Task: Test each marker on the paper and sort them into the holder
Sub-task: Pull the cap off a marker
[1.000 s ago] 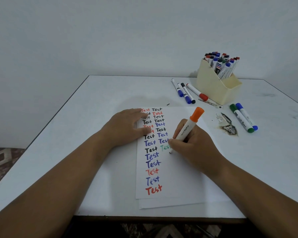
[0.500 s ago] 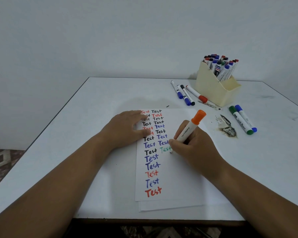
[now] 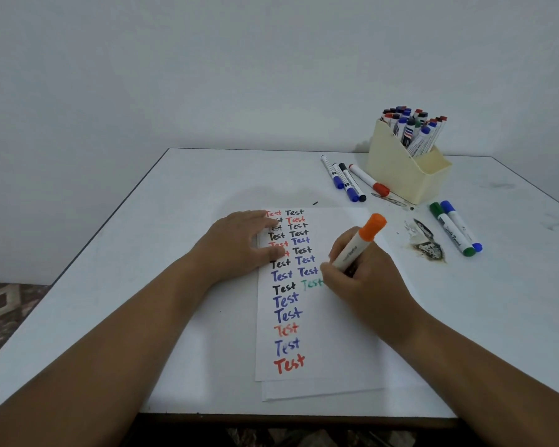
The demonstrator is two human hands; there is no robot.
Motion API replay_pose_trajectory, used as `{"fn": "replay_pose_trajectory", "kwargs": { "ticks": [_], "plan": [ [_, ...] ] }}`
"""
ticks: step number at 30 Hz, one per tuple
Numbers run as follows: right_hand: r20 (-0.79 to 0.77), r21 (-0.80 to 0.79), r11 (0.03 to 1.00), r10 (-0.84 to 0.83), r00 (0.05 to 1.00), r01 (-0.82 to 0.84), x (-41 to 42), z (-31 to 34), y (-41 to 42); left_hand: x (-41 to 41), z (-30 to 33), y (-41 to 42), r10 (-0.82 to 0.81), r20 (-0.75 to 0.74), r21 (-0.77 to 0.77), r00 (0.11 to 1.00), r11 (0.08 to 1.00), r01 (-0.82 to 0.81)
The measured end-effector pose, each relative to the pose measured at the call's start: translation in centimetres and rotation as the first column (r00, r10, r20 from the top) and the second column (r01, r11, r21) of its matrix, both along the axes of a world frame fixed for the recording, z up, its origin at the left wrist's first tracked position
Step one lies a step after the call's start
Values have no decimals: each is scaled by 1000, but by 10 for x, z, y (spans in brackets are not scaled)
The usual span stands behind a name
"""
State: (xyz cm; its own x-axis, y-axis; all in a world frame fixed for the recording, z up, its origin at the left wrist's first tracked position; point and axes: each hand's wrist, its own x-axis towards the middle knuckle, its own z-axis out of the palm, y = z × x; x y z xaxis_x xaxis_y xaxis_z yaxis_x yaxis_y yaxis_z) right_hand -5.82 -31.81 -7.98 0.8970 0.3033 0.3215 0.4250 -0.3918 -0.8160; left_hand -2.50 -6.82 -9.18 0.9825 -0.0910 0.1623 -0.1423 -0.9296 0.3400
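Two things are lying hidden: the marker [image 3: 357, 245]'s tip behind the right hand [image 3: 365, 279], and some left-column words under the left hand [image 3: 239, 243]. The marker is slanting, orange cap up toward the holder [image 3: 400, 171], tip end down at the paper [image 3: 336, 333] beside the green "Test". Right fingers [image 3: 331, 271] are pinching its barrel. Left fingers are lying flat and slightly spread, pressing the paper on the bench [image 3: 142, 285].

White table [image 3: 181, 201] against plain pale wall [image 3: 207, 66]; patterned floor [image 3: 0, 314] at left.
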Motion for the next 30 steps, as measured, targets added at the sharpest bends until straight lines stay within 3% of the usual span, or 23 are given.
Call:
{"fn": "replay_pose_trajectory", "kwargs": {
  "ticks": [2,5,8,10,14,18,23,27,30],
  "plan": [
    [8,4,1000,-25,1000,25,7,1,-1,-2,2,-2,-1,42,-44,999,999,3],
    [101,-287,955,-50,994,78,21,5,-5,-10,5,-7,10,121,-161,993,987,10],
    [416,-652,721,80,906,236,36,15,-9,-16,5,-9,-35,323,-172,946,980,95],
    [496,-735,614,199,845,287,46,21,-10,-19,5,-11,-97,474,-84,875,984,154],
    [560,-760,561,307,769,329,59,27,-12,-20,10,-15,-242,559,110,793,970,219],
    [648,-725,590,413,640,354,58,32,-5,-22,10,-20,-238,372,80,897,971,224],
    [687,-707,574,419,593,413,57,34,2,-18,3,-18,-251,398,159,882,966,203],
    [741,-650,608,377,555,456,58,33,6,-18,8,-17,-148,403,60,903,989,135],
    [758,-614,633,308,575,471,61,33,7,-22,14,-15,-63,296,-177,953,977,120]
  ]
}}
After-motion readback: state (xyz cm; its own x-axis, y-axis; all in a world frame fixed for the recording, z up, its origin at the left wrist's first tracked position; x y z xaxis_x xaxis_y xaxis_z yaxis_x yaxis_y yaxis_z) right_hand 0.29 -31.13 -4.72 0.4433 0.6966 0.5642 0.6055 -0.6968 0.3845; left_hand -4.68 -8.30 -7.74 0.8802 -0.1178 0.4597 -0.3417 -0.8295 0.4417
